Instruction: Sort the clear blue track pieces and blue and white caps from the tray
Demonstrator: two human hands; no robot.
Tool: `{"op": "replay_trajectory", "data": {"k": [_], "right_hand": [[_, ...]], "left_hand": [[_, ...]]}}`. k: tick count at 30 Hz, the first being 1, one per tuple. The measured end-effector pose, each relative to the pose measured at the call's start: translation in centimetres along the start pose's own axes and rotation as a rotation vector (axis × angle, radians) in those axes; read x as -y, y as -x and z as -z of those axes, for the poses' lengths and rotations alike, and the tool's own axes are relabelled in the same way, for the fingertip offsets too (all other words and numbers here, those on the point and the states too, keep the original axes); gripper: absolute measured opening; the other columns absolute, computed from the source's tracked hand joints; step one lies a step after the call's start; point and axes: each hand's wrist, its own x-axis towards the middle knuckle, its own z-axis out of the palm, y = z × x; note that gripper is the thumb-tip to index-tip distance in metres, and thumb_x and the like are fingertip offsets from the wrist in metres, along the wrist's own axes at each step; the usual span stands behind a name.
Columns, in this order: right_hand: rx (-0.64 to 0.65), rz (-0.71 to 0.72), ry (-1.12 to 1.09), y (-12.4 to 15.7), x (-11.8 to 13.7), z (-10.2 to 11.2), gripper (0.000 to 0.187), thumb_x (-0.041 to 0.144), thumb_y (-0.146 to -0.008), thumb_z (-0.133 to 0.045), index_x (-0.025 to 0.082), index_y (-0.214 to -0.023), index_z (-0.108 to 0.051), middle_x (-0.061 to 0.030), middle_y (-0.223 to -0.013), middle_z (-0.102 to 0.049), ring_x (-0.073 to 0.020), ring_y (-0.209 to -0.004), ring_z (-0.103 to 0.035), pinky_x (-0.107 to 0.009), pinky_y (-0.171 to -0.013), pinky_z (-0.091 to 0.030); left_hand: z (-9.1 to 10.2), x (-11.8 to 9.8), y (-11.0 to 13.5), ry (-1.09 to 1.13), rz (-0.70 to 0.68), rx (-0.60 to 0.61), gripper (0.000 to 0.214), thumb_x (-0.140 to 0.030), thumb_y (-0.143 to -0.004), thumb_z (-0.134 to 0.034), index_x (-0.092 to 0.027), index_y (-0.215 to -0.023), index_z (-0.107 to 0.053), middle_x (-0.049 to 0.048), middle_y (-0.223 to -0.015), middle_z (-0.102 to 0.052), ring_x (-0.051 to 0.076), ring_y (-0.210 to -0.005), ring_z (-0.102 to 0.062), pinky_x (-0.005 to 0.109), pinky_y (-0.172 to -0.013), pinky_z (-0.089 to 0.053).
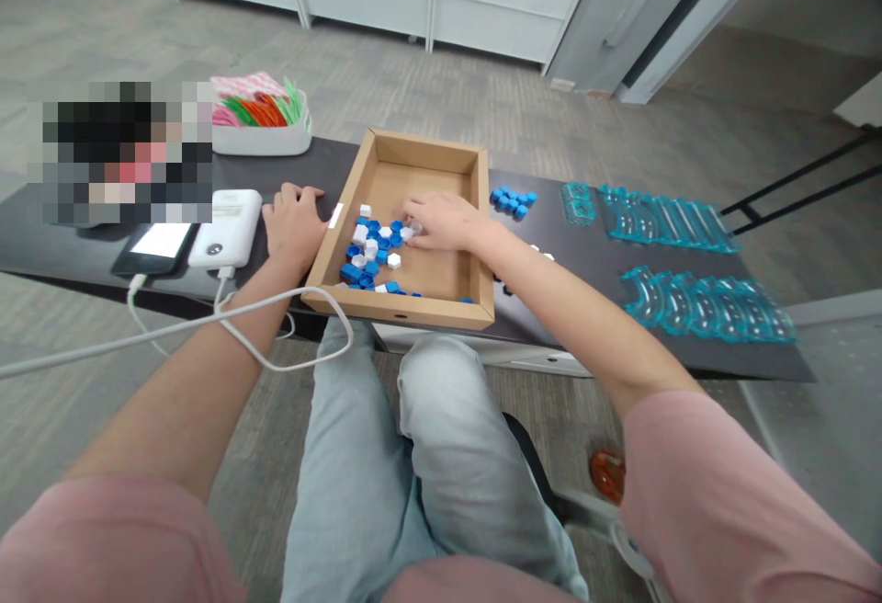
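An open cardboard box (420, 178) stands before me, with blue hexagonal pieces (349, 272) and white hexagonal pieces (360, 234) heaped in its left half. Reaching over the right wall, my right hand (441, 220) is down in the box. Its thumb and fingers close around a white hexagonal piece (414, 228) at the edge of the heap; the fingertips are partly hidden. My left hand (293, 224) lies palm down on the dark table, fingers apart, just outside the box's left wall. It holds nothing.
A white power bank (226, 228) and a phone (155, 244) lie left, their white cable (276, 298) looping past my left forearm. Blue pieces (512, 201) sit right of the box. Farther right are clear teal plastic trays (709, 304). A white basket (276, 139) holds colourful strips.
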Motion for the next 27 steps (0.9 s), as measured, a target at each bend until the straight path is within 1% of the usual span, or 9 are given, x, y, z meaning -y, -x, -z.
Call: {"op": "replay_trajectory", "data": {"k": [4, 8, 11, 14, 17, 19, 22, 24, 27], "right_hand": [[-0.029, 0.01, -0.038, -0.8, 0.4, -1.1, 0.02, 0.023, -0.1, -0.079, 0.02, -0.119, -0.077, -0.0169, -0.131, -0.084, -0.0371, -0.123, -0.071, -0.044, -0.105, -0.051], [-0.16, 0.018, -0.241, 1.0, -1.0, -0.4, 0.023, 0.027, -0.094, -0.082, 0.021, -0.115, -0.075, -0.0101, -0.113, -0.083, -0.0318, -0.106, -0.07, -0.041, -0.095, -0.051], [-0.258, -0.013, -0.388, 4.2, -2.8, 1.3, 0.032, 0.038, -0.098, -0.085, 0.023, -0.125, -0.075, -0.0053, -0.107, -0.081, -0.0271, -0.098, -0.069, -0.039, -0.089, -0.052], [-0.35, -0.082, -0.44, 9.0, -4.9, 3.1, 0.04, 0.054, -0.107, -0.082, 0.026, -0.137, -0.078, -0.0048, -0.114, -0.083, -0.0249, -0.098, -0.071, -0.039, -0.089, -0.054], [-0.449, -0.238, -0.461, 14.4, -7.2, 3.7, 0.042, 0.065, -0.11, -0.077, 0.027, -0.127, -0.083, -0.0066, -0.115, -0.085, -0.0251, -0.096, -0.073, -0.041, -0.088, -0.058], [-0.514, -0.348, -0.489, 17.6, -8.8, 2.9, 0.042, 0.068, -0.104, -0.082, 0.027, -0.114, -0.083, -0.0081, -0.112, -0.087, -0.0263, -0.095, -0.075, -0.043, -0.088, -0.06], [-0.582, -0.478, -0.569, 21.1, -10.9, 0.2, 0.046, 0.07, -0.091, -0.092, 0.028, -0.101, -0.078, -0.0082, -0.105, -0.088, -0.0276, -0.092, -0.077, -0.044, -0.087, -0.063], [-0.613, -0.547, -0.633, 22.3, -11.9, -1.9, 0.051, 0.074, -0.085, -0.096, 0.03, -0.097, -0.074, -0.007, -0.099, -0.087, -0.0273, -0.089, -0.077, -0.044, -0.086, -0.065], [-0.655, -0.606, -0.686, 22.9, -12.6, -4.4, 0.058, 0.08, -0.08, -0.099, 0.03, -0.093, -0.074, -0.0061, -0.096, -0.088, -0.0262, -0.086, -0.078, -0.043, -0.085, -0.066]], "left_hand": [[0.2, -0.2, 0.2, 0.003, -0.01, 0.001, 0.09, -0.077, -0.103, -0.057, -0.019, -0.171, -0.068, 0.0321, -0.169, -0.062, 0.055, -0.158, -0.057, 0.062, -0.13, -0.043], [0.2, -0.2, 0.2, 0.019, -0.008, -0.003, 0.085, -0.073, -0.104, -0.059, -0.022, -0.171, -0.068, 0.0308, -0.17, -0.063, 0.056, -0.158, -0.056, 0.063, -0.13, -0.042], [0.2, -0.1, 0.1, 0.025, -0.004, 0.006, 0.086, -0.071, -0.108, -0.051, -0.015, -0.173, -0.067, 0.033, -0.171, -0.062, 0.054, -0.159, -0.055, 0.062, -0.131, -0.041], [0.2, 0.0, 0.1, 0.029, -0.018, 0.034, 0.09, -0.067, -0.114, -0.036, -0.005, -0.173, -0.065, 0.0363, -0.173, -0.057, 0.053, -0.16, -0.054, 0.062, -0.133, -0.039], [0.1, 0.2, 0.0, 0.024, -0.022, 0.036, 0.087, -0.063, -0.117, -0.031, -0.005, -0.175, -0.063, 0.0355, -0.174, -0.057, 0.052, -0.161, -0.053, 0.061, -0.134, -0.038], [0.0, 0.3, -0.1, 0.017, -0.018, 0.036, 0.084, -0.061, -0.118, -0.035, -0.007, -0.175, -0.063, 0.0342, -0.175, -0.057, 0.05, -0.161, -0.053, 0.061, -0.134, -0.038], [-0.1, 0.4, -0.2, 0.01, -0.018, 0.031, 0.081, -0.058, -0.118, -0.038, -0.008, -0.175, -0.063, 0.0341, -0.176, -0.057, 0.051, -0.161, -0.054, 0.062, -0.134, -0.039], [-0.2, 0.4, -0.3, 0.005, -0.016, 0.023, 0.079, -0.055, -0.118, -0.036, -0.007, -0.175, -0.064, 0.0352, -0.174, -0.057, 0.052, -0.161, -0.054, 0.064, -0.134, -0.04], [-0.3, 0.4, -0.3, -0.005, -0.017, 0.02, 0.076, -0.049, -0.117, -0.039, -0.006, -0.174, -0.065, 0.0366, -0.173, -0.058, 0.054, -0.16, -0.055, 0.067, -0.133, -0.042]]}}
